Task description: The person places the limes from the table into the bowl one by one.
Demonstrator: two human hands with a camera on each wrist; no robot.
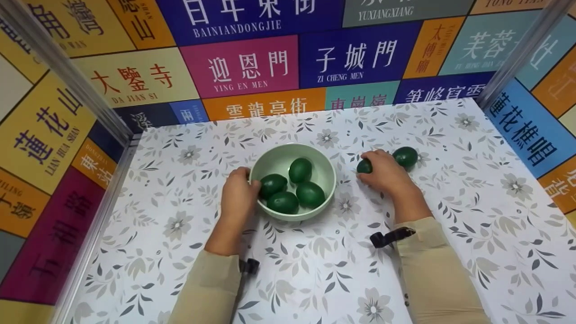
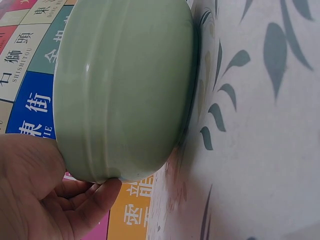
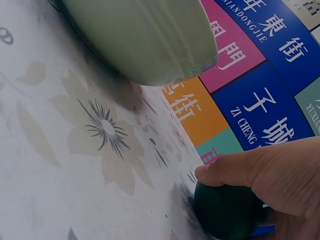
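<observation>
A pale green bowl [image 1: 294, 217] stands upright on the table, with several dark green, oval, avocado-like fruits [image 1: 310, 194] inside. My left hand [image 1: 238, 193] holds its left side, thumb at the rim and fingers against the outer wall. In the left wrist view, the fingers [image 2: 100, 205] reach round the bowl's wall [image 2: 125, 90]. To the right of the bowl, my right hand [image 1: 384, 173] grips another dark green fruit [image 1: 364, 166], low over the tabletop. The right wrist view shows the thumb [image 3: 225, 170] across the top of this fruit [image 3: 227, 210]; the other fingers are mostly hidden.
One more dark green fruit [image 1: 405, 157] lies just beyond the right hand. A white cloth with grey flowers covers the table [image 1: 310, 270]. Colourful panels with lettering [image 1: 252, 67] rise behind and at both sides. Each sleeve has a black strap [image 1: 391, 236] near the wrist.
</observation>
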